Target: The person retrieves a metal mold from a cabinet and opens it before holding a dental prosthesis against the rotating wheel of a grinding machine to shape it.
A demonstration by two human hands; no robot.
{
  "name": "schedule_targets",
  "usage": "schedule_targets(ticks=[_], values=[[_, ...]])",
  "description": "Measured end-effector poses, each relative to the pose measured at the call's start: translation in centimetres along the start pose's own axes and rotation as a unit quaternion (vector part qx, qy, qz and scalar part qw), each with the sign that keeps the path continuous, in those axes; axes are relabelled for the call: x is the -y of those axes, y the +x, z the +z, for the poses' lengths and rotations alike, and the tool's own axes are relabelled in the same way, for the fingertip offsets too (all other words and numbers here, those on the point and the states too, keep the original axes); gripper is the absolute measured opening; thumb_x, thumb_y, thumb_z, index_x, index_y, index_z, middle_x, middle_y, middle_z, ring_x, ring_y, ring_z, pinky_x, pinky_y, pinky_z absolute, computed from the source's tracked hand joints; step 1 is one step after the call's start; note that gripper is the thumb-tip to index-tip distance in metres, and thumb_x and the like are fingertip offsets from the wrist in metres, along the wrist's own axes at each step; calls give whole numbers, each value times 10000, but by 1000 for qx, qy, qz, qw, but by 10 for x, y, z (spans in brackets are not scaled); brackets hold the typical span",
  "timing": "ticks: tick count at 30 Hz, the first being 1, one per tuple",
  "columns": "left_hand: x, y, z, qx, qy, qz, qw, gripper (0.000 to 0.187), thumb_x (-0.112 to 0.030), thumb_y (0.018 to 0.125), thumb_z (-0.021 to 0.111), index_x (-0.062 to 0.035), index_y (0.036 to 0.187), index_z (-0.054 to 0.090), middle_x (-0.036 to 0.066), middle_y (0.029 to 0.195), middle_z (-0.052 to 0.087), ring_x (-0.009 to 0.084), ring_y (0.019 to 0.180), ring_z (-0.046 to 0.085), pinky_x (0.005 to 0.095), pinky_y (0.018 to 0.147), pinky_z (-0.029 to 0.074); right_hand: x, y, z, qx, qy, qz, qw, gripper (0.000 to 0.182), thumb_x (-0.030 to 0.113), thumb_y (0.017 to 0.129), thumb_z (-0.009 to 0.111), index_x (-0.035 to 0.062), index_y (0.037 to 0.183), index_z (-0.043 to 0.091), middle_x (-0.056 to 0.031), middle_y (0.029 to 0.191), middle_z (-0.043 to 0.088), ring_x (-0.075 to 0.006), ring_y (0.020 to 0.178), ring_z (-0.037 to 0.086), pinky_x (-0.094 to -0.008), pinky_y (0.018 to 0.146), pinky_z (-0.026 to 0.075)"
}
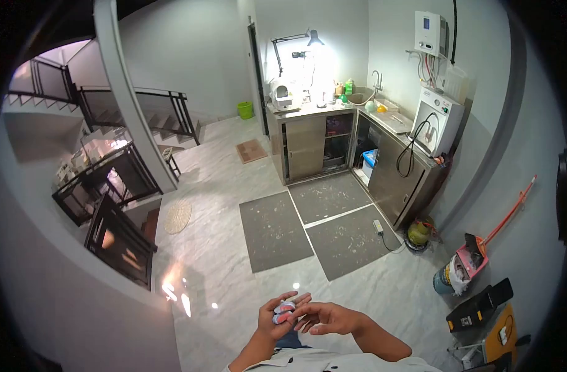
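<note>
In the head view my left hand [270,319] is raised before my body, palm up, with its fingers curled round a small grey-and-pink object [285,313]. This object has two rounded grey lobes with pinkish-red patches; its kind is too small to make out. My right hand [333,318] comes in from the right. Its index finger reaches to the object's edge, while the other fingers are loosely bent and apart, with nothing held in them. Below the hands shows the light shirt [333,359] I wear.
Dark grey mats [274,232] lie on the marble floor ahead. A metal counter [305,146] with a sink [360,98] fills the corner beyond. At right stand a gas cylinder [420,230], a bin [443,282] and a dustpan [472,257]. Railings [119,239] and a pillar [131,93] are at left.
</note>
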State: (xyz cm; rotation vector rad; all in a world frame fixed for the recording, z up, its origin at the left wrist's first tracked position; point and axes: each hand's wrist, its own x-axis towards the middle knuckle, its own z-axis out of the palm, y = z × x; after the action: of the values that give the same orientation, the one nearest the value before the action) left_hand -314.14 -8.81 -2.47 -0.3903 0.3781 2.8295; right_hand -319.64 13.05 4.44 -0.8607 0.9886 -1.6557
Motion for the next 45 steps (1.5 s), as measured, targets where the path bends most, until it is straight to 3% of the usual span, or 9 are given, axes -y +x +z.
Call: schedule_targets(ticks=[3,8,15,16,25,33,39,41,45], values=[[-32,69,15,-6,47,-54,997,525,-251,982,503,81,1389,495,379,1518,415,488,1441,414,597,1187,363,15,30,-57,-73,-63,-1,995,587,72,982,697,47,1513,448,-94,1459,535,-189,1279,560,-368,1105,454],[-79,204,64,26,75,-177,981,447,-224,1027,485,62,1370,498,355,1520,433,439,1418,464,524,1178,395,52,46,-144,-200,-20,-10,980,607,66,947,736,55,1492,468,-99,1448,537,-199,1293,550,-388,1106,450],[-84,403,119,95,162,-344,920,409,-250,1034,521,18,1341,549,310,1494,499,362,1379,533,455,1112,468,112,24,-270,-328,1,-92,940,588,93,948,725,4,1471,472,-139,1448,555,-250,1295,574,-417,1096,466],[-81,429,128,79,126,-356,923,406,-208,1016,542,66,1315,548,361,1458,496,455,1405,478,501,1188,409,120,19,-288,-352,7,-121,928,533,99,958,697,-30,1435,497,-174,1418,586,-260,1253,605,-418,1081,477],[-94,641,193,59,-4,-271,961,392,-153,1026,521,115,1312,515,438,1470,401,516,1386,467,526,1160,461,226,-18,-528,-440,-27,-145,886,489,200,964,701,-53,1353,548,-192,1306,659,-236,1143,655,-394,1033,508],[-167,801,220,36,-27,-101,994,420,-171,1015,507,140,1296,534,470,1467,376,541,1406,426,563,1186,411,338,56,-739,-294,13,-91,951,468,80,949,727,-28,1371,556,-172,1311,660,-220,1186,635,-371,1066,488],[-184,918,165,-82,-70,-96,990,433,-177,981,572,119,1295,526,451,1479,379,540,1396,439,579,1177,413,318,96,-879,-283,52,-23,958,450,87,952,717,-31,1360,567,-173,1312,657,-241,1207,639,-383,1051,504],[-188,979,139,-105,-81,-132,982,397,-133,968,570,84,1298,539,430,1469,406,524,1380,465,571,1170,424,285,102,-943,-304,131,-24,943,425,55,957,695,-28,1354,570,-174,1296,665,-247,1184,653,-381,1044,507],[-183,1113,55,-112,-9,-158,981,381,-50,907,575,43,1276,567,384,1406,507,482,1290,562,559,1130,469,207,119,-1083,-348,120,47,929,403,62,964,690,-24,1341,575,-155,1270,677,-234,1164,660,-378,1016,520]])
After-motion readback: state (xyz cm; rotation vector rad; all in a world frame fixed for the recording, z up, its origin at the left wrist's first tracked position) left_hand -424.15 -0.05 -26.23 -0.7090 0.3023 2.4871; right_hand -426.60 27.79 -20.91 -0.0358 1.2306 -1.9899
